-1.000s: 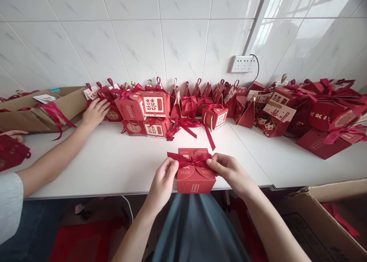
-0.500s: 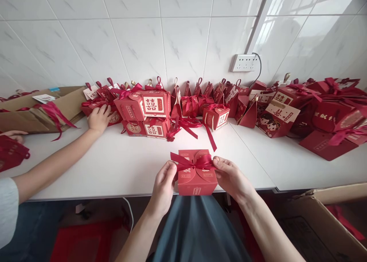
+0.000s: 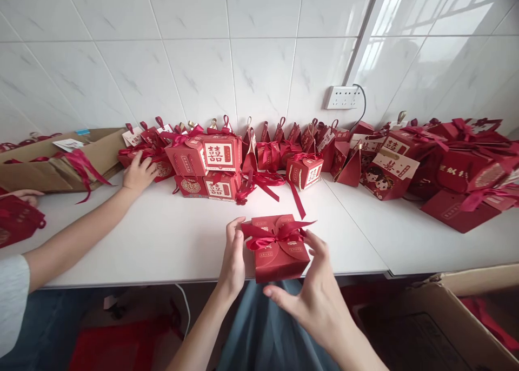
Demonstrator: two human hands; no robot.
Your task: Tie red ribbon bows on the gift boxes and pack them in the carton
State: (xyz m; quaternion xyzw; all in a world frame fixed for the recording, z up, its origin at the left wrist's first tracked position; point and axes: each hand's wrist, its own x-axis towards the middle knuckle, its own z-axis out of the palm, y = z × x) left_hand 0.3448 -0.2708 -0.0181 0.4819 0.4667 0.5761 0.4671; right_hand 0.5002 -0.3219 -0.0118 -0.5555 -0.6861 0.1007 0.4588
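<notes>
Red box (image 3: 281, 263) sits between the hands at table's (image 3: 190, 252) near edge, left hand (image 3: 234, 262) open alongside, right hand (image 3: 320, 292) spread, thumb off, so an uneven push could tip it off or squash the bow (image 3: 276, 237).

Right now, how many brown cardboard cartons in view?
2: one carton on the white table at left, the other carton at lower right by its near edge. More may be hidden.
</notes>
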